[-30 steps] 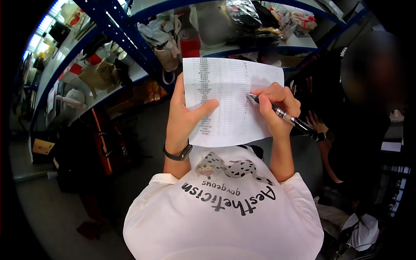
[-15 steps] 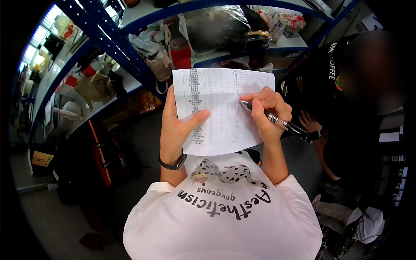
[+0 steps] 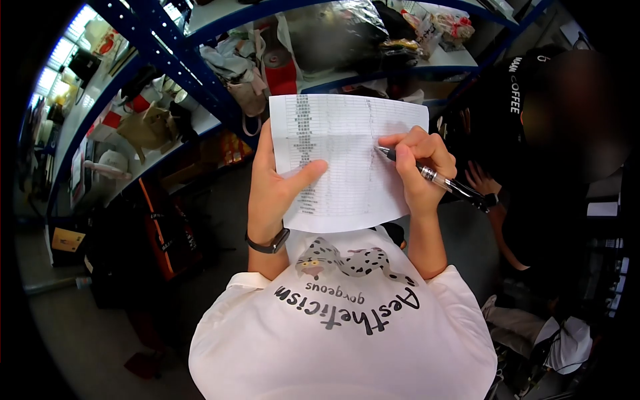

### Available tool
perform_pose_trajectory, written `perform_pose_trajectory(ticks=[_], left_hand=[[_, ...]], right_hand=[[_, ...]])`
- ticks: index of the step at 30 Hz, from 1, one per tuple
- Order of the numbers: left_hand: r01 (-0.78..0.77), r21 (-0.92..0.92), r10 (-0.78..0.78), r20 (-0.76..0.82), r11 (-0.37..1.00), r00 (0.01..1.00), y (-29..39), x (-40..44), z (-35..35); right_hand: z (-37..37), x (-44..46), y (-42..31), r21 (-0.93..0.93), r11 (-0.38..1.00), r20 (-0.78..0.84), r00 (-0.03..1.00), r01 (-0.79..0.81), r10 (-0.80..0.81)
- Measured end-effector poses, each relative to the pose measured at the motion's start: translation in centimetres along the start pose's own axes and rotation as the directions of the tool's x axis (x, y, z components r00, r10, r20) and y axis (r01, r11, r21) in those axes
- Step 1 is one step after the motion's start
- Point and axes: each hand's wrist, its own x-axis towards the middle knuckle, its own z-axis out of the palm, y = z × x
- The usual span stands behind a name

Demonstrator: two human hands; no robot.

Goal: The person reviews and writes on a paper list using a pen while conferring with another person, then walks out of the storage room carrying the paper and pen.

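Note:
A white sheet of paper with a printed table is held up in front of my chest, creased across its upper part. My left hand grips its left edge, thumb on the printed side and fingers behind. Between the fingers of my right hand is a black pen, its tip pointing up and left at the right-hand column of marks. Whether the tip touches the paper I cannot tell. A dark watch is on my left wrist.
Blue-framed shelves loaded with bags and packages stand ahead; another shelf at left holds a tan bag. A person in a black shirt is close on my right, with a hand near my pen. A black-and-orange case stands lower left.
The paper and both hands have shifted slightly up and to the right in view. The pen tip has moved a little up and right. Both grips stay the same.

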Motion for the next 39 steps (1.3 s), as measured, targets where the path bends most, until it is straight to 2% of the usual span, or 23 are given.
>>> perform_pose_trajectory(ticks=[13,31,34,36,38,39], left_hand=[[0.0,-0.012,0.0,0.019,1.0,1.0,-0.1,-0.2,-0.4],[0.002,-0.044,-0.001,0.016,0.999,1.0,0.9,0.4,-0.5],[0.0,-0.051,0.0,-0.004,0.999,1.0,0.9,0.8,-0.8],[0.005,-0.042,-0.005,-0.006,0.999,1.0,1.0,1.0,-1.1],[-0.004,-0.043,0.004,-0.011,0.999,1.0,0.8,1.3,-1.5],[-0.009,-0.043,0.009,-0.013,0.999,1.0,0.8,1.4,-1.6]], right_hand=[[0.4,-0.2,-0.7,-0.083,0.996,0.017,1.0,-0.02,0.021],[1.0,0.6,-1.0,-0.066,0.998,-0.01,1.0,-0.001,0.001],[0.9,1.0,-0.4,0.114,0.991,-0.119,0.991,0.072,-0.058],[0.1,1.2,-0.5,0.011,0.999,-0.277,0.96,-0.034,0.036],[-1.0,1.9,0.3,0.107,0.991,-0.362,0.925,-0.08,0.114],[-1.3,2.1,0.5,0.074,0.986,-0.405,0.899,-0.151,0.168]])
